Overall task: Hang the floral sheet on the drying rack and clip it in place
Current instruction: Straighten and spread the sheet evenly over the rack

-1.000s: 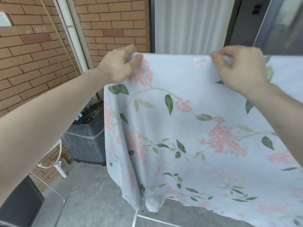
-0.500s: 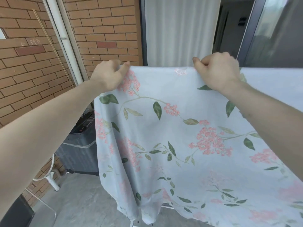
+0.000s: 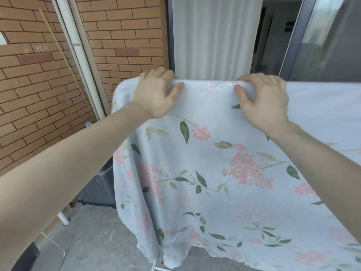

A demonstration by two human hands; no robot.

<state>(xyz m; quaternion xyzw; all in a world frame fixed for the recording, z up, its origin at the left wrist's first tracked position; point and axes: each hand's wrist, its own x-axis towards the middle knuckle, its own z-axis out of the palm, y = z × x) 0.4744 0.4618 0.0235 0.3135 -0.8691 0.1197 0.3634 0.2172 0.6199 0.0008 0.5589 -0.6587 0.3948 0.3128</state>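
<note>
The pale blue cotton sheet printed with pink blossoms and green leaves [image 3: 224, 153] drapes over the rack's hidden top bar, hanging toward the floor; it looks light, limp, prone to sliding, best held along the top fold; left hand [image 3: 156, 94] and right hand [image 3: 261, 100] both pinch that fold.

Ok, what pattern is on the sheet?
Pale blue floral sheet with pink blossom clusters and green leaves; head view.

Brick wall [image 3: 121, 36], white curtain [image 3: 213, 36], grey floor [image 3: 97, 241].
</note>
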